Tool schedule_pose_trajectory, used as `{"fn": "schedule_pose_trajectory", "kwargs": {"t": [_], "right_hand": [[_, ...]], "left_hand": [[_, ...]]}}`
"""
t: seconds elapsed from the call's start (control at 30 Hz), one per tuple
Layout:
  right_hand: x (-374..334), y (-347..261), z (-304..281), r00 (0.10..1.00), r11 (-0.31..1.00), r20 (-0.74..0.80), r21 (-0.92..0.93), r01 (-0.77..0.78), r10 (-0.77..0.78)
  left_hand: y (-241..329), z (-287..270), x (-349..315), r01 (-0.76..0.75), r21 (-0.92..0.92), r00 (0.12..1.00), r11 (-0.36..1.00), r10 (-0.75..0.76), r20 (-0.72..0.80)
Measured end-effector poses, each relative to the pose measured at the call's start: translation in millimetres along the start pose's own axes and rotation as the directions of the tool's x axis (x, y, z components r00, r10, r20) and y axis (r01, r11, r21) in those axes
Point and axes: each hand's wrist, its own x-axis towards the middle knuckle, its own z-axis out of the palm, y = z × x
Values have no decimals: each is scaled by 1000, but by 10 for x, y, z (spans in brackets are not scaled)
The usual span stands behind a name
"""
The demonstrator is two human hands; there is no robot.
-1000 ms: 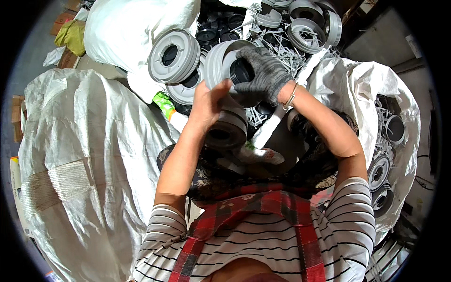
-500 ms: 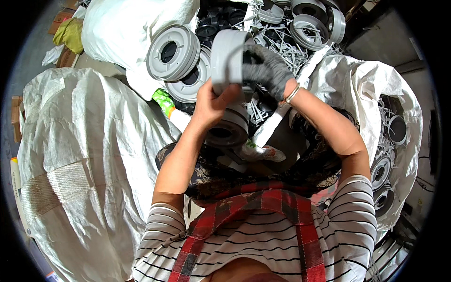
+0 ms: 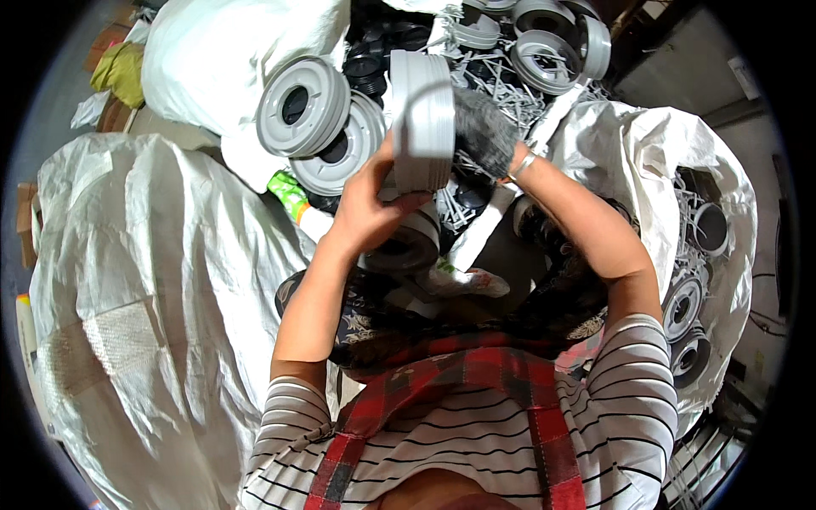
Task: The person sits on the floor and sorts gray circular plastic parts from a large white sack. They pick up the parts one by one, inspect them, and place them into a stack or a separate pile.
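Note:
A grey ribbed plastic ring [image 3: 422,123] is held up on its side in front of me, over the pile. My bare left hand [image 3: 370,204] grips it at the lower left, thumb under the rim and fingers behind it. On the ring's far side from that hand, my right hand [image 3: 489,132] in a dark grey glove is against its right edge; the fingers are blurred and partly hidden. Two grey flanged discs with centre holes lie just left: an upper disc [image 3: 319,102] resting on a lower disc [image 3: 365,149]. Below my left hand sits another grey round part [image 3: 416,238].
Black plastic parts [image 3: 365,68] and thin white plastic scraps [image 3: 501,89] fill the space beyond. Several grey rings [image 3: 544,61] lie far right. A large white woven sack [image 3: 170,272] stands left; an open white sack [image 3: 612,144] at right holds more rings and scraps.
The ring has been turned so its ribbed outer side faces me more fully. My left hand has shifted down and left, and my gloved fingers are less visible. The view has shifted slightly.

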Motion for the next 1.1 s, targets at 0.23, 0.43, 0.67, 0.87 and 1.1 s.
{"fn": "schedule_pose_trajectory", "kwargs": {"t": [0.23, 0.43, 0.67, 0.87, 1.1], "right_hand": [[340, 44, -479, 996, 665, 37, -747, -27, 82], [359, 1144, -1991, 915, -44, -238, -970, -237, 326], [104, 1248, -2139, 787, -79, -335, -935, -346, 519], [83, 527, -1003, 1000, 135, 5, -991, 8, -27], [-12, 227, -538, 903, 208, 405, -904, 373, 140]], "left_hand": [[115, -406, 118, -371, 660, 766, 653, 617, -179], [-286, -1045, 382, 90, 820, 820, 565, 425, -383], [-161, -752, 664, -275, 640, 629, 717, 638, -444], [-262, -49, 866, -147, -432, 919, 890, -39, -392], [-113, 198, 805, -311, 329, 880, 892, 401, -254]]}}
